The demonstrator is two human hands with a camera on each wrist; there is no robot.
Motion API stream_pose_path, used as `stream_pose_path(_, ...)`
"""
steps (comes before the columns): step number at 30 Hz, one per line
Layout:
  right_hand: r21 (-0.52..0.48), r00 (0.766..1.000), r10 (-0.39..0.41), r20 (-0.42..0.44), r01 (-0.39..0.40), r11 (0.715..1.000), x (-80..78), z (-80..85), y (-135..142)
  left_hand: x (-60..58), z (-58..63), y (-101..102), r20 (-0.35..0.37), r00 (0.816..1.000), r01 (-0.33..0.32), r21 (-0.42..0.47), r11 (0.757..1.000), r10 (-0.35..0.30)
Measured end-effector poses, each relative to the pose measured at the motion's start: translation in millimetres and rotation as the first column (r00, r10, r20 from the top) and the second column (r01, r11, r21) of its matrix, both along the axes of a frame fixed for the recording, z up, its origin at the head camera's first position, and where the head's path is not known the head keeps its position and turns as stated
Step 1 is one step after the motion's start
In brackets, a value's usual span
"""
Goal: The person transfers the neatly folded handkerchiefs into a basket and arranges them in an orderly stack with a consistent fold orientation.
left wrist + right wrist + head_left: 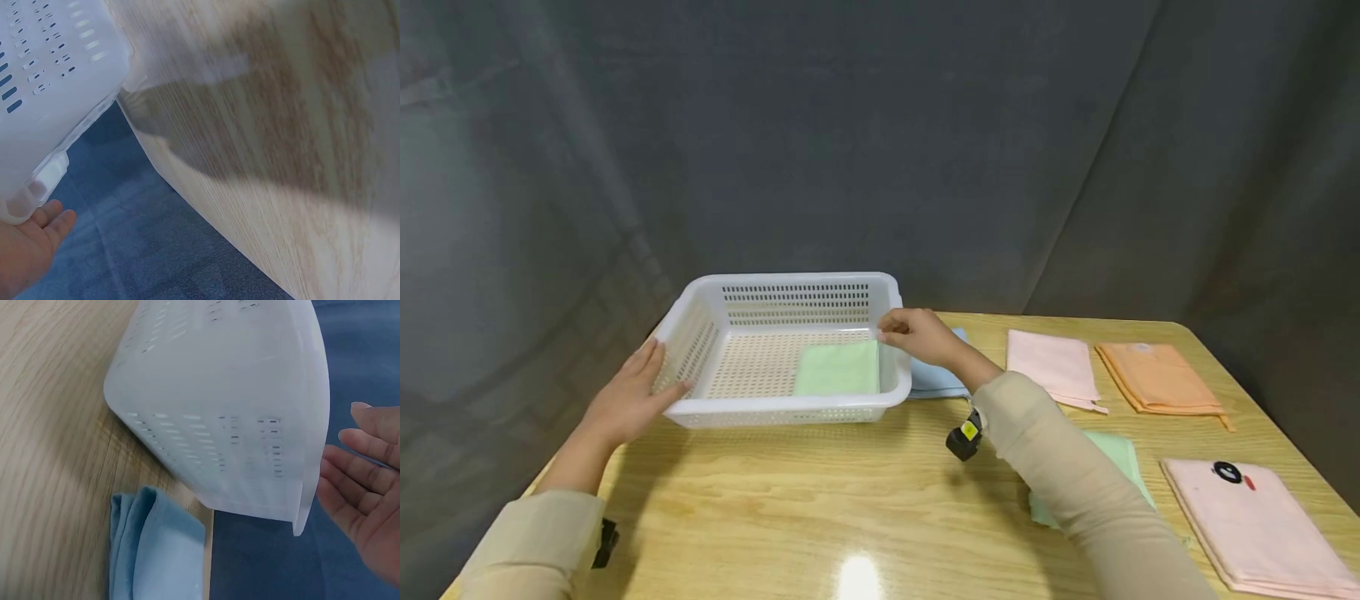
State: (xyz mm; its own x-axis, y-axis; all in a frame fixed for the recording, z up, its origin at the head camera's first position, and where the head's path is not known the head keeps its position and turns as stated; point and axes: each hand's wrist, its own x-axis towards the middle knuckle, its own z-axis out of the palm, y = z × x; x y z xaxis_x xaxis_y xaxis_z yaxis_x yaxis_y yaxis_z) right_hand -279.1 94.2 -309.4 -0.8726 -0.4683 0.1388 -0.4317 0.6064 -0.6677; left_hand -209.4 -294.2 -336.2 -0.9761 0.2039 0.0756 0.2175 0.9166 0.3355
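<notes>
A white perforated plastic basket (790,404) stands on the wooden table, with a folded light green cloth (837,369) inside at its right end. My left hand (634,396) rests against the basket's left rim, fingers fairly straight and thumb spread over the near corner. The left wrist view shows part of this hand (34,247) beside the basket's rim. At the right rim, my right hand (921,335) hovers with loosely bent fingers. In the right wrist view its palm (369,487) faces the camera, with nothing between the fingers; whether it touches the rim I cannot tell.
A folded blue cloth (936,379) lies just right of the basket. Farther right are a pink cloth (1051,365), an orange cloth (1157,377), a pink cloth with a dark round mark (1262,525), and a green cloth (1120,458) partly under my right sleeve. A dark curtain (880,150) hangs behind.
</notes>
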Motion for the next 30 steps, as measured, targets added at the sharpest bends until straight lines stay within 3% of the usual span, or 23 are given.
stream_pose_path(15, -0.076, 0.999, -0.045, -0.002, 0.045, 0.996, 4.3, -6.3, 28, -0.6, -1.6, 0, 0.002, 1.0, -0.004, -0.006, 1.0, 0.004)
stream_pose_path(30, -0.065, 0.994, -0.109, 0.008, 0.11, 0.992, 9.2, -14.7, 55, 0.4, -0.2, 0, -0.013, 1.0, -0.003, -0.014, 1.0, 0.003)
